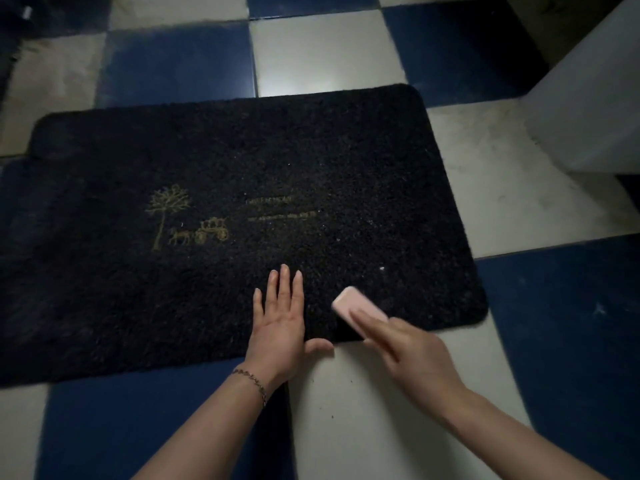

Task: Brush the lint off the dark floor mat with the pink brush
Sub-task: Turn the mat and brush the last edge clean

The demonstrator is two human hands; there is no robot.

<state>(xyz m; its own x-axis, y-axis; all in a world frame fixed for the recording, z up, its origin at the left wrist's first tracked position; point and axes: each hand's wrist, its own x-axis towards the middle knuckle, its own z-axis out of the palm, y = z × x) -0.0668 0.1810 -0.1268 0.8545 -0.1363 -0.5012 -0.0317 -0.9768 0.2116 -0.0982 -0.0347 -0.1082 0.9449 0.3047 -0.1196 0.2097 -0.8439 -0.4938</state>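
A dark floor mat (221,188) is lying on a floor of blue and white tiles (325,53), filling the middle of the view. A gold tree-and-carriage design (187,220) is showing toward nine o'clock of the mat's centre. The left hand (280,327) is pressing flat, fingers straight, on the mat's near edge at six o'clock. Just beside it toward three o'clock, the right hand (412,351) is gripping a pink brush (356,306) against the mat. White lint specks (382,268) are dotting the pile at about twelve o'clock from the brush.

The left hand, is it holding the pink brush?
No, the left hand lies flat on the mat; the right hand holds the pink brush.
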